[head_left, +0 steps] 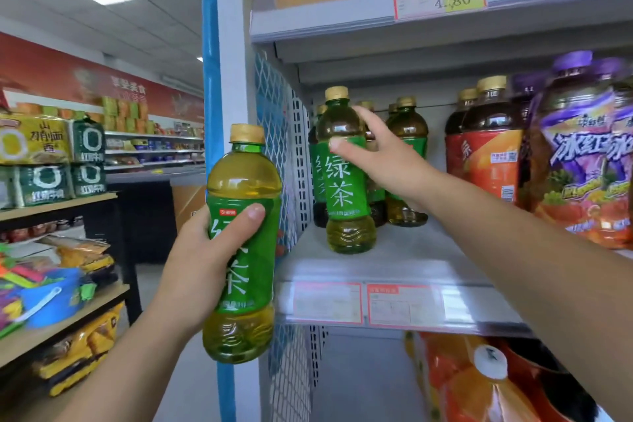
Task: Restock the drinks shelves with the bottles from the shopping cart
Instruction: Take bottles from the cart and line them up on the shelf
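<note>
My left hand (202, 260) is wrapped around a green tea bottle (241, 243) with a gold cap, held upright in front of the shelf's left post. A second green tea bottle (346, 188) stands upright on the grey middle shelf (404, 260). My right hand (380, 161) reaches in from the right; thumb and fingers touch its upper part, loosely spread. Several more green tea bottles (407, 161) stand behind it. No shopping cart is in view.
Red-labelled tea bottles (486, 161) and purple-capped bottles (582, 154) fill the shelf's right side. Orange drinks sit on the upper shelf (342, 17) and below (479, 384). A blue-edged mesh side panel (284, 147) bounds the shelf on the left. Snack shelves (58, 216) stand further left.
</note>
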